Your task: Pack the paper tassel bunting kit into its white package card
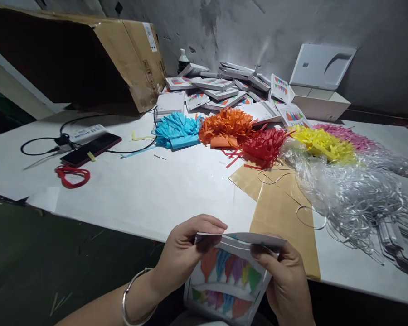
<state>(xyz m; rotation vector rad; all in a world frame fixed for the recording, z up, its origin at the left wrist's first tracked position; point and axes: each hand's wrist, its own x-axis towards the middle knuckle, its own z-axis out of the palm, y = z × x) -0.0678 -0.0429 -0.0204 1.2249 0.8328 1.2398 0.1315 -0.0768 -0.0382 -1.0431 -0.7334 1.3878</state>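
Observation:
Both hands hold a flat white box (224, 285) with a picture of colourful tassel garlands on its front, tilted at the table's near edge. My left hand (187, 249) pinches the upper left of the box at its top flap (245, 237). On the other side, my right hand (287, 276) grips the upper right corner, thumb on the front just under the flap. The flap stands out toward the table, seen nearly edge-on. What lies inside the box is hidden. A brown paper sheet (285, 226) lies just beyond my right hand.
Bundles of blue (177, 131), orange (226, 129), red (264, 147) and yellow (326, 144) paper tassels lie across the white table (139, 194). Silver strands (357, 199) are on the right. Behind stand piled boxes (221, 86), an open white box (319, 99) and a large carton (129, 63). A phone (91, 148) lies left.

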